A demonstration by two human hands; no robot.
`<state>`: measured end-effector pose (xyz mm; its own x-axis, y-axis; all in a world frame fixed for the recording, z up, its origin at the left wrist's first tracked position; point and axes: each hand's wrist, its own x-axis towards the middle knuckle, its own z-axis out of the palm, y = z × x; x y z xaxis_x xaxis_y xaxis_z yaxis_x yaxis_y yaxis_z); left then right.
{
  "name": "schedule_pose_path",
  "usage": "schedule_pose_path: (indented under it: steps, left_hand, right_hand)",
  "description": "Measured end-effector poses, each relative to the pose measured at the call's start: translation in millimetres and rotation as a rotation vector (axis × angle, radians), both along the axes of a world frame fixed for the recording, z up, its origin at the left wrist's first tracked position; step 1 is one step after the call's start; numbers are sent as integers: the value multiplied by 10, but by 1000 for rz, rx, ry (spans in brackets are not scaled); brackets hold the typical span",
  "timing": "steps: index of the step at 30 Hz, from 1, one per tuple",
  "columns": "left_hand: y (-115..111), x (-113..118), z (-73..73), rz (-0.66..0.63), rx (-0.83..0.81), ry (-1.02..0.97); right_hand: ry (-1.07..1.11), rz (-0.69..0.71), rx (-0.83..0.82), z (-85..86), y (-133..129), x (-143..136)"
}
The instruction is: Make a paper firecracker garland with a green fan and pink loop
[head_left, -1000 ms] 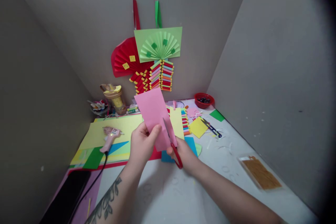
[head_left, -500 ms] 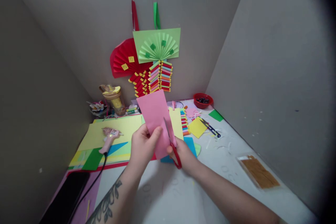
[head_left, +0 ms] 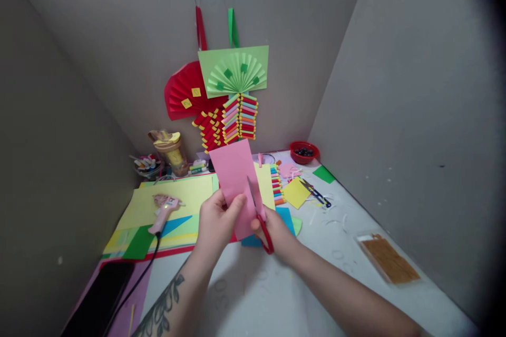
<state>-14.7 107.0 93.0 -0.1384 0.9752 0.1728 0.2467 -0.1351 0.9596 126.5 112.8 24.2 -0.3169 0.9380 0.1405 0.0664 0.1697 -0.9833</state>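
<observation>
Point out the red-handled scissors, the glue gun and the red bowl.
Red-handled scissors (head_left: 261, 221): head view, upper part of the handle, near the blades.
Glue gun (head_left: 163, 215): head view, middle of the pink body.
Red bowl (head_left: 304, 160): head view, front wall.

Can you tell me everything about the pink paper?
The pink paper is a plain, roughly rectangular sheet, longer than wide, held up at a tilt above the table. The left hand grips its lower left, thumb in front. One blade of the red-handled scissors, held in the right hand, shows over its right side. I can't tell how far it's cut.
</observation>
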Motion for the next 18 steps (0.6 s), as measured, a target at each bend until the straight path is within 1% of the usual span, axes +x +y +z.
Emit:
schedule_pose_path:
  steps: [4, 10, 14, 18]
  left_hand:
    - [-15, 5, 8, -15, 8, 36]
    - [-29, 21, 34, -36, 6, 42]
    - [-25, 15, 36, -26, 7, 42]
    - [-19, 13, 12, -46, 15, 55]
  right_hand:
    - [4, -1, -6, 27, 6, 5]
    - [72, 11, 45, 79, -11, 2]
    - [12, -17, 34, 94, 4, 22]
    - [28, -30, 81, 128, 31, 37]
